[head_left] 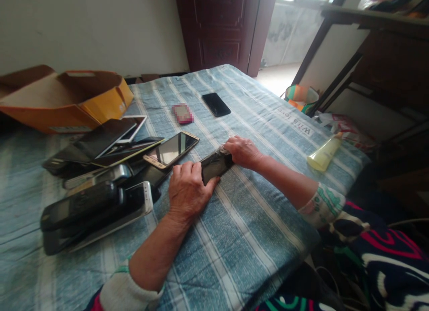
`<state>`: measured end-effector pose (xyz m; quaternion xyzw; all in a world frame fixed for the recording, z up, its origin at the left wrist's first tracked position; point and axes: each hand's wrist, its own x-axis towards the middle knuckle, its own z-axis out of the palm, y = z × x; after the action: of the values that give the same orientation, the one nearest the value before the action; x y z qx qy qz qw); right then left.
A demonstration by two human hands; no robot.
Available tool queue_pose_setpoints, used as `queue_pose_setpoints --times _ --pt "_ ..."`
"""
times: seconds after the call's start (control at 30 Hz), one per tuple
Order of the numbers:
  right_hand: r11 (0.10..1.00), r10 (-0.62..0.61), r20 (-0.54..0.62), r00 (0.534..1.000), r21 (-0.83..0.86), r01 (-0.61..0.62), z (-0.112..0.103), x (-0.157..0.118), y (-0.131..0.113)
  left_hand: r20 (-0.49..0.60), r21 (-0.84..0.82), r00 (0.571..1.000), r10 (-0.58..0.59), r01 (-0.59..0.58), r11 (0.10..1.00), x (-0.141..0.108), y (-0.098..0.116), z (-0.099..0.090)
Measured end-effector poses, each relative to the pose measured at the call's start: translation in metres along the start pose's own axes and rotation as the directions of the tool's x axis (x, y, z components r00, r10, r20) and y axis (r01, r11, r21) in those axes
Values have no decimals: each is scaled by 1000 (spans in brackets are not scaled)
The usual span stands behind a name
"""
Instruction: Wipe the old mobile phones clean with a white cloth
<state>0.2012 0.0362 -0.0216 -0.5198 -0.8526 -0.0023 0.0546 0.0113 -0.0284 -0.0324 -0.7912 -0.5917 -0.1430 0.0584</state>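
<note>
A dark smartphone (216, 166) lies on the striped cloth in front of me, its screen up. My left hand (187, 188) grips its near left end, thumb along the lower edge and fingers over the top. At the other end, my right hand (243, 151) is closed, fingers bent down on the phone. A bit of crumpled pale material (222, 148) shows under those fingertips, mostly hidden. Just beyond my left hand rests a gold-framed phone (171, 150). Farther off are a black phone (216, 104) and a small pink-edged object (182, 113), its face blurred.
Several phones (80, 208) are heaped at the left, some overlapping. Behind them stands an open orange cardboard box (100, 98). A yellow tube (324, 153) lies near the right edge of the cloth-covered table (264, 212). Dark shelving (385, 65) rises at the right.
</note>
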Motion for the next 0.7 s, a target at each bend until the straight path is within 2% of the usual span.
queue_pose_setpoints --times 0.27,0.47,0.57,0.7 --pt "998 -49 -37 998 -35 48 0 -28 2 -8 -28 1000 18 -18 999 -3 -2 -1" --pt "991 -134 -200 970 -15 134 13 -51 5 -9 -53 1000 -2 2 999 -4 -1 -1" --pt "990 -140 -271 952 -15 141 19 -51 4 -4 -59 1000 -9 8 998 -6 0 -1" --pt "989 -142 -309 940 -11 146 25 -35 3 -1 -64 1000 -25 25 998 -8 -1 -2"
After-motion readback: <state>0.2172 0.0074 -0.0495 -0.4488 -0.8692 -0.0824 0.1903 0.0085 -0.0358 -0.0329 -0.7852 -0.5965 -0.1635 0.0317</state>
